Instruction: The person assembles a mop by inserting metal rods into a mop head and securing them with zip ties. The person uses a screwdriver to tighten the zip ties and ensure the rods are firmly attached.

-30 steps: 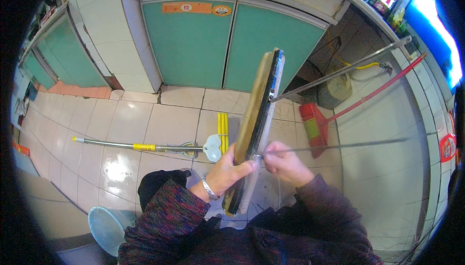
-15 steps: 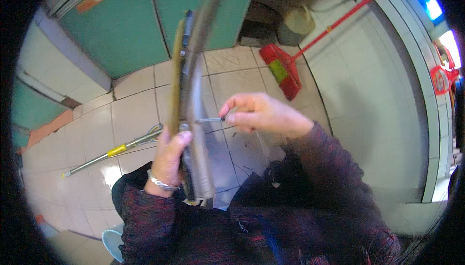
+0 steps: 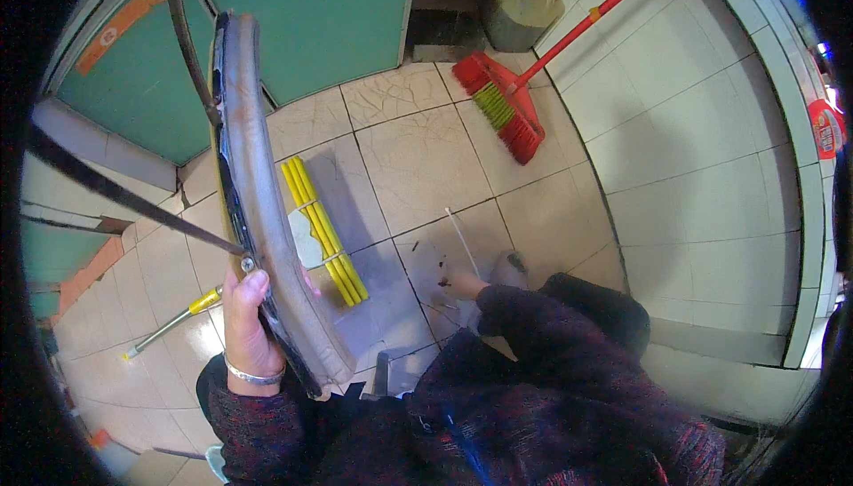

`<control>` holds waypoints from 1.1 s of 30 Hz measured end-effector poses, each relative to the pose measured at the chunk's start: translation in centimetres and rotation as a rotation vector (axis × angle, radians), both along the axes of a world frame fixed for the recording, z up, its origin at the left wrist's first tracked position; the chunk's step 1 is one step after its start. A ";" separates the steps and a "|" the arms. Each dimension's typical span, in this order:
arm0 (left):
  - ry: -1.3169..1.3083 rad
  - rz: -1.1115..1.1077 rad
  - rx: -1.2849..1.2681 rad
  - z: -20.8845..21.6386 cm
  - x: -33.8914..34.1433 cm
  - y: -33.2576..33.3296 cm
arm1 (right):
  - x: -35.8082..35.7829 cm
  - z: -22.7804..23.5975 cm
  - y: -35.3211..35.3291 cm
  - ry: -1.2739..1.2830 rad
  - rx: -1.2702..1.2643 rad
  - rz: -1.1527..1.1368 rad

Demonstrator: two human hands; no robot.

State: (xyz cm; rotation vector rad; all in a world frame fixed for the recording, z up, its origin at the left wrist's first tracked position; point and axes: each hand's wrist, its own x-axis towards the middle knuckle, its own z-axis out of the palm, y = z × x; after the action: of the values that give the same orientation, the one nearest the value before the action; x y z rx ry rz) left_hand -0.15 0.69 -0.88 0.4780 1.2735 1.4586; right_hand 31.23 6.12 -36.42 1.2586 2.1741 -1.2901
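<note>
My left hand (image 3: 250, 330), with a silver bracelet at the wrist, is closed around the edge of a padded seat-like panel (image 3: 258, 157). The panel stands on edge, beige on one face and dark along the other. Two dark metal bars (image 3: 133, 197) reach from it to the upper left, and a round bolt head (image 3: 247, 264) shows beside my thumb. My right hand (image 3: 464, 285) is low near the floor, away from the panel, its fingers small and unclear. Close to it are dark bits (image 3: 442, 264) and a thin white strip (image 3: 462, 235).
Yellow rods (image 3: 324, 228) tied with a pale plate lie on the tiles beyond the panel. A pole with a yellow grip (image 3: 182, 322) lies at left. The red broom (image 3: 506, 108) leans on the tiled wall at right; a bucket (image 3: 524, 19) stands at the back. Green panels (image 3: 329, 24) line the far side.
My right hand has left the panel, where it was at a thin rod, and dropped toward the floor. The panel has tilted and shifted left, uncovering the yellow rods.
</note>
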 end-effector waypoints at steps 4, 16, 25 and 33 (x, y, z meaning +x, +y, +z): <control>-0.045 0.058 -0.070 0.4 0.9 1.1 | 0.7 1.4 0.5 -0.169 -0.018 0.065; -0.038 0.021 -0.088 0.6 0.1 1.3 | 3.3 -2.1 1.9 -0.412 0.271 0.108; -0.073 -0.077 0.016 1.1 -0.7 -0.6 | -4.4 15.8 13.3 0.571 -0.140 -0.774; -0.103 -0.090 0.111 1.0 -0.9 -1.7 | -8.8 37.3 9.1 1.110 -0.293 -0.804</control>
State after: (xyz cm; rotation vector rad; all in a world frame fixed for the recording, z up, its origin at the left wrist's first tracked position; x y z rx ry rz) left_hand -1.03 -1.06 0.13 0.5207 1.0813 1.4641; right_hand 22.45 15.23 0.84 1.5436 1.8477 -3.0811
